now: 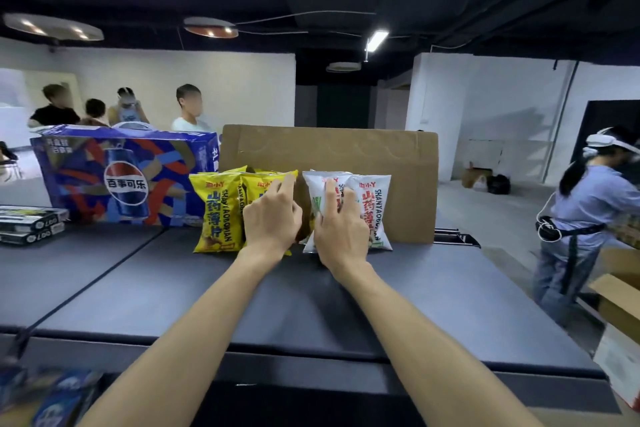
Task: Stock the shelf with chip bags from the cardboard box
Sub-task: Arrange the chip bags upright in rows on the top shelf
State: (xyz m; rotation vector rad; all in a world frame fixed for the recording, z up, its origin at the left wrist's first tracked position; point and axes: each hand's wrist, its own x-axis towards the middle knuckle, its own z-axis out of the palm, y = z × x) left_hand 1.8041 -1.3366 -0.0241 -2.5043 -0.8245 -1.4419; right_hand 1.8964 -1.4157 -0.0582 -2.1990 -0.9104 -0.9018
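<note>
- Head view: the left hand [272, 218] is laid against the second yellow chip bag [258, 194] at frame centre, fingers nearly straight, nothing clamped.
- Just right of it, the right hand [341, 229] is pressed on the left white chip bag [320, 198], fingers spread over its front.
- Four bags are stood upright in a row on the dark shelf top [173, 288]: the outer yellow chip bag [214, 211] at the left end, the outer white chip bag [375, 208] at the right end.
- A cardboard sheet [329, 149] is propped behind the row.
- A blue Pepsi carton [121, 177] is seen at left.
- A cardboard box [620, 302] is partly seen at the right edge.
</note>
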